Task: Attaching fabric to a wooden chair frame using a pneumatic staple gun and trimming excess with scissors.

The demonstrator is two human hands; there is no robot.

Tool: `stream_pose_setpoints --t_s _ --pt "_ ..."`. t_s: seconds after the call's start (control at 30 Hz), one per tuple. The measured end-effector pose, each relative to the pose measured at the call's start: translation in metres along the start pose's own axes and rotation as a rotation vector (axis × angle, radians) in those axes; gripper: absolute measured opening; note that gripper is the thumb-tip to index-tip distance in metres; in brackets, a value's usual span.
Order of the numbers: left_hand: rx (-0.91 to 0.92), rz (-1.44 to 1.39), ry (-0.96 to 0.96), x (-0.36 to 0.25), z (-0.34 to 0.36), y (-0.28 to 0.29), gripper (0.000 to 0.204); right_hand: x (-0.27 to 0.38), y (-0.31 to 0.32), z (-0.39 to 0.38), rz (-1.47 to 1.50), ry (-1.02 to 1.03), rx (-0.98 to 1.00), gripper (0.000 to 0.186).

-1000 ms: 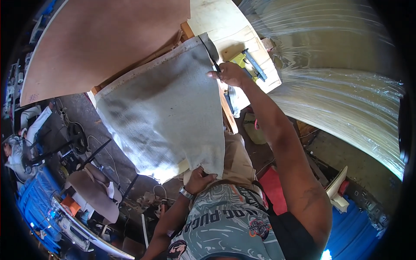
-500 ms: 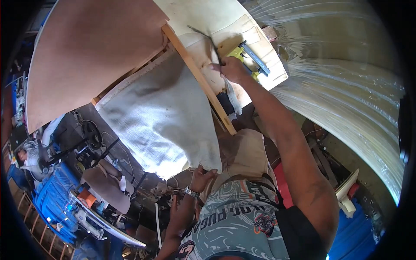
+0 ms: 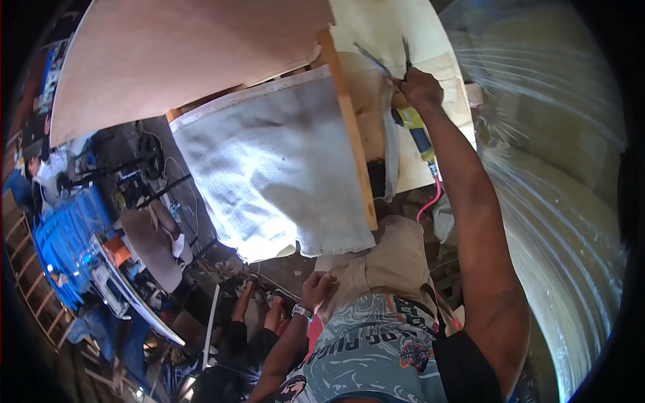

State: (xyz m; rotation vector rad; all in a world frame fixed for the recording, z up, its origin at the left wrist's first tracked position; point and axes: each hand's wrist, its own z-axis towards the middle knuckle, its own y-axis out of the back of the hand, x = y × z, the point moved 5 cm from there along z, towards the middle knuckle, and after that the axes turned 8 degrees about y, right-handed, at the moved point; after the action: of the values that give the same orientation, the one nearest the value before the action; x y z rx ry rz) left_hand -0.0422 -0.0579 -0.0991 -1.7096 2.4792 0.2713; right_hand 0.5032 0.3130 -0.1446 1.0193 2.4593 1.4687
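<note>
A whitish woven cloth (image 3: 269, 168) hangs over a wooden frame, its near edge frayed. A wooden bar (image 3: 353, 127) runs along its right side. Past that bar, my right hand (image 3: 422, 88) is closed around what look like dark scissors (image 3: 406, 52), pointing away from me. A narrow grey strip (image 3: 390, 138) of cloth hangs beside the same hand; whether the fingers also grip it is unclear. My left hand (image 3: 316, 290), fingers curled and apart from the cloth, rests near my lap with nothing visible in it.
A yellow and dark staple gun (image 3: 416, 131) with a red hose (image 3: 433, 201) lies on the pale panel below my right hand. A large brown board (image 3: 195, 54) spans the far left. Plastic-wrapped material (image 3: 551, 134) stands at right. Another person's bare limbs (image 3: 272, 314) show at lower left.
My left hand has let go of the cloth's near corner and drawn back. My right hand has moved farther away with the scissors. The view has shifted, so the frame sits farther right.
</note>
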Motion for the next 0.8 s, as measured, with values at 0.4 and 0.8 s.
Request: stream_pose_setpoints --t_s 0.4,0.8 --pt "-0.285 -0.217 0.240 0.120 -0.052 0.088 0.026 -0.004 -0.046 0.028 0.153 0.370 0.115 0.036" --pt "-0.924 0.369 -0.458 -0.053 -0.004 0.374 0.021 0.037 -0.068 -0.275 0.601 0.315 -0.366 0.006"
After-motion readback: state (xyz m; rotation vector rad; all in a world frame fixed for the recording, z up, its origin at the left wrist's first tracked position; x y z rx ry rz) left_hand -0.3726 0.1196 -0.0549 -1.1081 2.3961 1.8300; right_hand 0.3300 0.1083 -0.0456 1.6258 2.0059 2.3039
